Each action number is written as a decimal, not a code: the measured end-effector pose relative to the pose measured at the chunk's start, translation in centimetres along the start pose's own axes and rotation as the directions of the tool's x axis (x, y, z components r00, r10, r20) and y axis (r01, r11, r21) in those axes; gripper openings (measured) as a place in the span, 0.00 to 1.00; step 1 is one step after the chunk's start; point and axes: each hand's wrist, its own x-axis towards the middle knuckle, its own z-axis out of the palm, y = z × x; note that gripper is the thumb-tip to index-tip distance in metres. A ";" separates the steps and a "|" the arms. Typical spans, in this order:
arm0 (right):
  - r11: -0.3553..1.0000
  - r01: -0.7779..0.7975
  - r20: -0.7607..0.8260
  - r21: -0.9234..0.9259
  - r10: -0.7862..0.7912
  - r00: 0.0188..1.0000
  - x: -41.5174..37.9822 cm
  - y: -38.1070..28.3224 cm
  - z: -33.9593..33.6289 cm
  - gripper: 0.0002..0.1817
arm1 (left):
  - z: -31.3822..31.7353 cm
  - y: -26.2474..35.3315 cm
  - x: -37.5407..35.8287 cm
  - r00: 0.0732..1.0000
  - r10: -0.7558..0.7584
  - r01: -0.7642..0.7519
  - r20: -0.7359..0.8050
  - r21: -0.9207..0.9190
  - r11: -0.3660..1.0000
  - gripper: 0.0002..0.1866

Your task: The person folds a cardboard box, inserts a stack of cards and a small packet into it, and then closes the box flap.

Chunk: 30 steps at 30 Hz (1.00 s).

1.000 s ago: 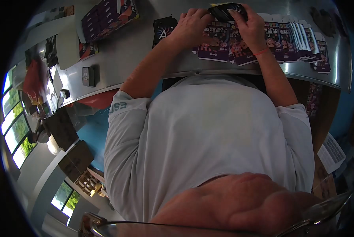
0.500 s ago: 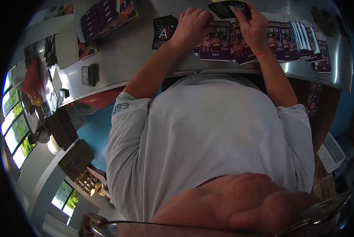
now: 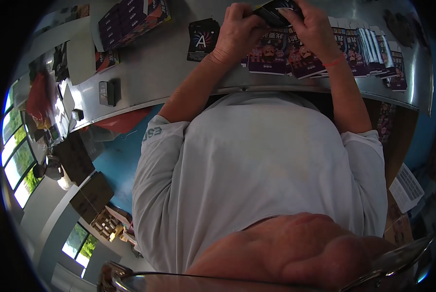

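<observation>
My left hand [image 3: 238, 30] and right hand [image 3: 311, 27] grip one dark glossy card packet [image 3: 275, 12]; a fanned row of purple printed packets [image 3: 359, 48] already lies on the steel table [image 3: 149, 68].

Glossy printed card packets [image 3: 269, 57] lie on a smooth, brushed metal table [image 3: 149, 73], under a matt cloth shirt [image 3: 261, 160].

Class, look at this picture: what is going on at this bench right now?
A person in a grey shirt stands at a metal table. Both hands, the left hand and the right hand, hold one dark card packet between them, above a row of purple packets laid overlapping along the table edge. A black packet with a letter A lies to the left, and a stack of purple boxes sits further off.
</observation>
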 end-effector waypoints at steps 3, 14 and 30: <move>1.000 0.005 0.068 0.000 -0.005 0.998 0.5 0.2 -0.6 0.10 | 0.3 0.1 0.1 1.000 -0.009 0.009 0.001 0.011 1.000 0.09; 0.973 0.113 -0.168 -0.202 -0.148 0.975 0.1 -1.7 0.3 0.09 | 1.0 -0.1 0.2 0.999 -0.042 0.042 0.005 0.014 0.999 0.09; 0.999 0.048 0.180 -0.013 -0.045 0.983 2.0 -0.8 -1.0 0.09 | 1.4 -0.2 0.4 0.998 -0.059 0.059 -0.004 0.013 0.998 0.09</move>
